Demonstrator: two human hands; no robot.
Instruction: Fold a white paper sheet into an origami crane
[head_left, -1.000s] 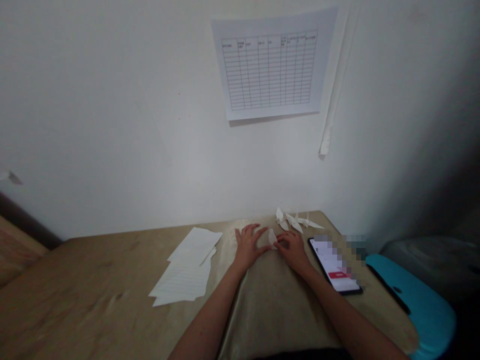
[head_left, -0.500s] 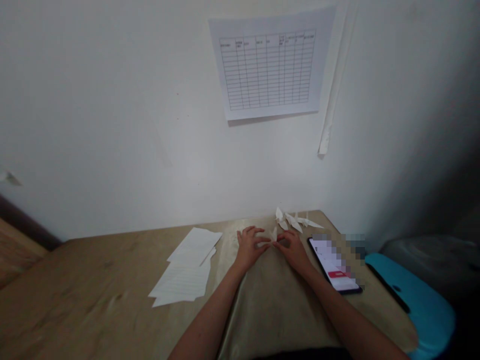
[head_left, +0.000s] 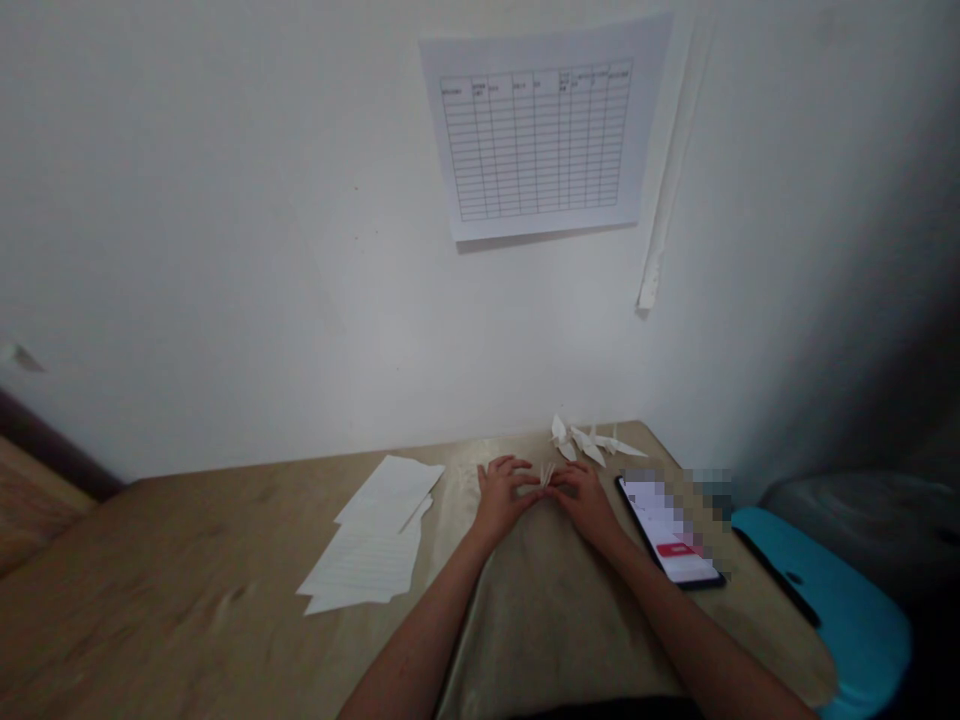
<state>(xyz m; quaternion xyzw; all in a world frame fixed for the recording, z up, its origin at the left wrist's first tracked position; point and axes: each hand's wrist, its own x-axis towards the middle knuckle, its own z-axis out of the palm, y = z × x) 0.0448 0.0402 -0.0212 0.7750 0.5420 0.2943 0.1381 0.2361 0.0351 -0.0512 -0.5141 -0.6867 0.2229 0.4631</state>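
Observation:
My left hand [head_left: 501,496] and my right hand [head_left: 585,500] meet over the far middle of the tan table [head_left: 187,590]. Between their fingertips they pinch a small folded white paper piece [head_left: 547,473], which stands up narrow. Both hands have fingers curled onto it. Just beyond, near the wall, lie a few finished white paper cranes [head_left: 589,441].
A stack of lined white sheets [head_left: 371,535] lies left of my hands. A phone [head_left: 670,530] with a lit screen lies to the right, beside a blue stool [head_left: 825,600]. A printed table sheet [head_left: 538,135] hangs on the white wall.
The paper piece went from lying flat under my right fingers to being lifted and squeezed narrow between both hands. My left fingers curled in from flat.

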